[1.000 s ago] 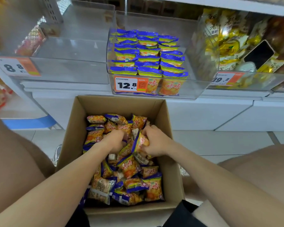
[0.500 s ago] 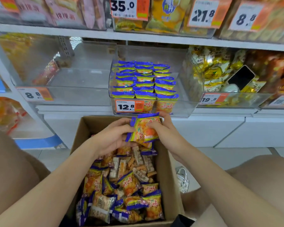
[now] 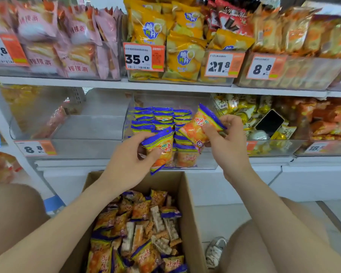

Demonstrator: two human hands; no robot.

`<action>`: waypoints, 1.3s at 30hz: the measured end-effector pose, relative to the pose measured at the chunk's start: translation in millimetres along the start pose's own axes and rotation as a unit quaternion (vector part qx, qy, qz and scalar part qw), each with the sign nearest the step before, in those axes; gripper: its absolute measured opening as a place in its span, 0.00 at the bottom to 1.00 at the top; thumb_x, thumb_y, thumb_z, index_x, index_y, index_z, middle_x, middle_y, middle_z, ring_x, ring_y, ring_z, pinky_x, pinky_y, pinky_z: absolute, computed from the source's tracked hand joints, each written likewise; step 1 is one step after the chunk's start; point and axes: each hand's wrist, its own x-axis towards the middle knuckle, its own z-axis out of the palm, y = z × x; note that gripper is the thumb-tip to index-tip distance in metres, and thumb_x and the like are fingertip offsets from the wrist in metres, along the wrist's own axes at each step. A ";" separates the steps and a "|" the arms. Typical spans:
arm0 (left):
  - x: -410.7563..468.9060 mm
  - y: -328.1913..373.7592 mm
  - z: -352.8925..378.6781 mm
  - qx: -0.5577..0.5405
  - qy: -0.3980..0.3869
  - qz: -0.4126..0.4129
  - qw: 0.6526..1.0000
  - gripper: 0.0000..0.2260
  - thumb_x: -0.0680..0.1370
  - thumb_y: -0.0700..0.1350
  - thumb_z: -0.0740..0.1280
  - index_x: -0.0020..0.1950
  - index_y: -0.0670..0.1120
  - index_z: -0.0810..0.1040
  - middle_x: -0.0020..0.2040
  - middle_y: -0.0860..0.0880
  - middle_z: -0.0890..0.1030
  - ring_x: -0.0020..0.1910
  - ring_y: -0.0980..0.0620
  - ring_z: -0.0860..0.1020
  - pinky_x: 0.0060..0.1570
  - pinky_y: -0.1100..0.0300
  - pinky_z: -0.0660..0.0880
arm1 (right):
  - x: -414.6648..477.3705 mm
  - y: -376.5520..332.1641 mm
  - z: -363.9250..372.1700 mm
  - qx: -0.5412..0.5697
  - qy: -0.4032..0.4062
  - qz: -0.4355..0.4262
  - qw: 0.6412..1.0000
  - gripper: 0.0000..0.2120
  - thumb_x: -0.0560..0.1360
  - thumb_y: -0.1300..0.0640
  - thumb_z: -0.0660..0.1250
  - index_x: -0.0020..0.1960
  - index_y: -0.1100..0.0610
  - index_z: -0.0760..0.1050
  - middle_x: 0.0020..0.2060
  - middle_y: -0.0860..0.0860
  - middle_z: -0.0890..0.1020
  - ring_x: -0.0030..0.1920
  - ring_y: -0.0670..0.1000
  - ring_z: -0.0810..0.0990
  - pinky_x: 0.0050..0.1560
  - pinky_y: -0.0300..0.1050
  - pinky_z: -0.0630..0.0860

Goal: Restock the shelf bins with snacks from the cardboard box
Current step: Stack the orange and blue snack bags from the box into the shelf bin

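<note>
The open cardboard box (image 3: 189, 209) stands on the floor between my knees, with several orange-and-blue snack packets (image 3: 140, 233) loose inside. My left hand (image 3: 130, 160) grips one such packet (image 3: 161, 146) just in front of the clear shelf bin (image 3: 205, 162). My right hand (image 3: 226, 142) pinches a second packet (image 3: 199, 125), tilted, at the bin's right front. Inside the bin, rows of the same packets (image 3: 161, 119) stand upright.
A clear bin (image 3: 83, 142) with an 8.8 tag sits left of the target bin. On the right, a bin of yellow sweets (image 3: 250, 119) holds a black phone (image 3: 269, 121). The upper shelf (image 3: 165, 84) carries bagged snacks and price tags. My shoe (image 3: 215, 251) is right of the box.
Both hands rose from the box to the bin's front. The stack they held together half a second ago is now split, one packet in each hand. The view tilted upward.
</note>
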 end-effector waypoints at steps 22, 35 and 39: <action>117.5 -16.2 42.2 0.079 -0.081 -0.028 0.993 0.26 0.79 0.62 0.70 0.75 0.57 0.71 0.60 0.55 0.80 0.58 0.52 0.79 0.57 0.50 0.80 | 206.9 68.8 51.7 -0.767 -0.093 -0.169 0.612 0.16 0.81 0.58 0.65 0.69 0.55 0.78 0.68 0.58 0.78 0.73 0.62 0.68 0.74 0.56 0.64; 125.8 -24.9 41.3 0.033 -0.113 -0.027 0.993 0.26 0.79 0.61 0.71 0.75 0.58 0.70 0.62 0.55 0.81 0.57 0.54 0.82 0.56 0.49 0.83 | 234.4 92.2 71.9 -0.627 -0.138 -0.076 0.763 0.15 0.81 0.64 0.65 0.66 0.62 0.77 0.62 0.64 0.79 0.63 0.67 0.80 0.61 0.57 0.78; 125.9 -19.6 38.0 -0.025 -0.106 -0.055 0.993 0.21 0.78 0.55 0.74 0.69 0.58 0.72 0.60 0.55 0.82 0.55 0.54 0.83 0.56 0.48 0.82 | 227.9 92.5 58.5 -0.585 -0.199 -0.065 0.783 0.11 0.81 0.58 0.67 0.60 0.63 0.78 0.59 0.63 0.81 0.61 0.66 0.80 0.59 0.54 0.75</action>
